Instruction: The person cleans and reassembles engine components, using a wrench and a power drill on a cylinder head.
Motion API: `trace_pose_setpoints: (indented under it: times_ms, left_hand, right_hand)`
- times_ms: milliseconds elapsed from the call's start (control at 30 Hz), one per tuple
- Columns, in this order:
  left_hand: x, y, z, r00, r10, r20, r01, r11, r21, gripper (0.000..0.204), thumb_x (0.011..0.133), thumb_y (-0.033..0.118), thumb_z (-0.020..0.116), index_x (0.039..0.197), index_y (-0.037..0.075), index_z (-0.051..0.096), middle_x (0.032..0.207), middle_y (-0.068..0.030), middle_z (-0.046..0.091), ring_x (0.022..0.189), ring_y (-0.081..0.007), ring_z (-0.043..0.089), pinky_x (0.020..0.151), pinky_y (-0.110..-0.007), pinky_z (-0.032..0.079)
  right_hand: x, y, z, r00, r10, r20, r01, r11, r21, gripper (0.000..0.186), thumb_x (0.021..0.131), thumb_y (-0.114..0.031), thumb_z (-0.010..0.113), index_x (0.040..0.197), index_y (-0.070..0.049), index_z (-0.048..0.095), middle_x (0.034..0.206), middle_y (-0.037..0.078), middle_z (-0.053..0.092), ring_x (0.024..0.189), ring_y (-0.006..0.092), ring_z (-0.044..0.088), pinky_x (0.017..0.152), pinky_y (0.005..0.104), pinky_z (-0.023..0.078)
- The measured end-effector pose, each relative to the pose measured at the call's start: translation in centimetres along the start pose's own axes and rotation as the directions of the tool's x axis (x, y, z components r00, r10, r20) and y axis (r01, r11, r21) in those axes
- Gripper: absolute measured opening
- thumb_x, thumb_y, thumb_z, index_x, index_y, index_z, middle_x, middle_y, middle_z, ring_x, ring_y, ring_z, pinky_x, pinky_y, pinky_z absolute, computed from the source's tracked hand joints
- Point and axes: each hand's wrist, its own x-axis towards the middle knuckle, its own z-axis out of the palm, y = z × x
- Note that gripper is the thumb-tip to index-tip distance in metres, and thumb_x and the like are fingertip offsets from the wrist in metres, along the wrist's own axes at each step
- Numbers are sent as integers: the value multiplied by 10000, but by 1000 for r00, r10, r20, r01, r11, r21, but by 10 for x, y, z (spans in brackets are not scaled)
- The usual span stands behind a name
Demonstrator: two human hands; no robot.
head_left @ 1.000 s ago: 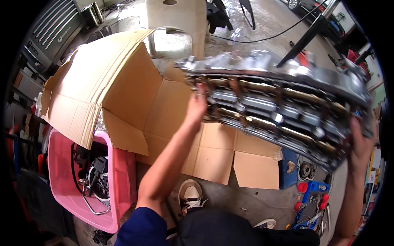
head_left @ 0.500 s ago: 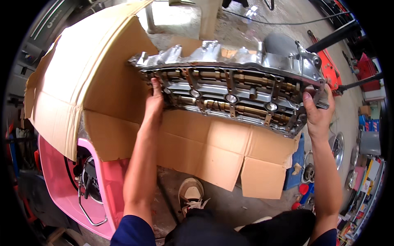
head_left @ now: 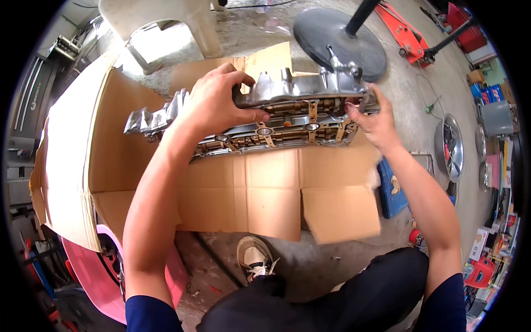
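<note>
A long metal cylinder head with camshafts and bearing caps showing is tilted toward me over an opened cardboard box. My left hand reaches across its upper edge, thumb on the camshaft side and fingers curled over the back. At the right end, my right hand grips the corner with the thumb in front. Part of the cylinder head's left side is hidden behind my left hand and forearm. Whether its lower edge rests on the cardboard I cannot tell.
A pink tub stands at lower left. Beyond the box are a pale plastic stool and a round black stand base. To the right lie a red floor jack, a blue case and a metal bowl.
The cylinder head has shifted left in view. My left hand has moved from its left end to its upper edge nearer the middle. My right hand stays at the right end.
</note>
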Motion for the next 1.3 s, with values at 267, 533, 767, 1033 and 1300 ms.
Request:
trace_pose_setpoints:
  times_ms: [267,533,767,1033,1300]
  left_hand:
    - [-34,42,65,983,166,-80,-153,977,145,507,592,355,838,985,80,675,911,-90,548,928,-279,547,849,-399,448]
    - [-89,64,91,953,244,-183,-193,947,256,683,451,243,880,1079,111,645,884,-54,501,841,-243,508,777,-384,427]
    - [-145,63,119,910,350,-223,-274,910,313,559,660,268,725,1181,100,609,850,-22,501,745,-192,503,796,-393,410]
    - [-173,55,150,840,460,-287,-333,855,398,419,755,107,585,1171,77,630,879,36,513,677,-101,488,763,-329,424]
    - [-168,53,151,852,463,-243,-343,846,408,438,749,123,580,1182,83,628,875,26,490,688,-106,487,774,-327,420]
  right_hand:
    - [-86,66,-4,954,300,7,-300,954,18,309,692,-105,801,854,-59,542,787,19,622,782,132,583,745,286,474]
    - [-74,72,-75,755,415,507,-464,885,-33,640,683,-2,754,1256,-72,479,1309,117,494,1192,222,496,976,316,441]
    - [74,193,-65,729,678,-91,-684,724,-89,728,817,-499,654,1291,25,476,1281,171,527,1223,264,477,1014,376,379]
    - [69,217,-71,494,869,2,-810,460,365,527,787,-349,740,1122,32,595,1168,180,608,1023,273,618,920,403,465]
    - [26,154,-54,927,322,-190,-331,943,-17,426,847,-94,630,1216,37,462,1088,157,612,974,267,614,872,373,482]
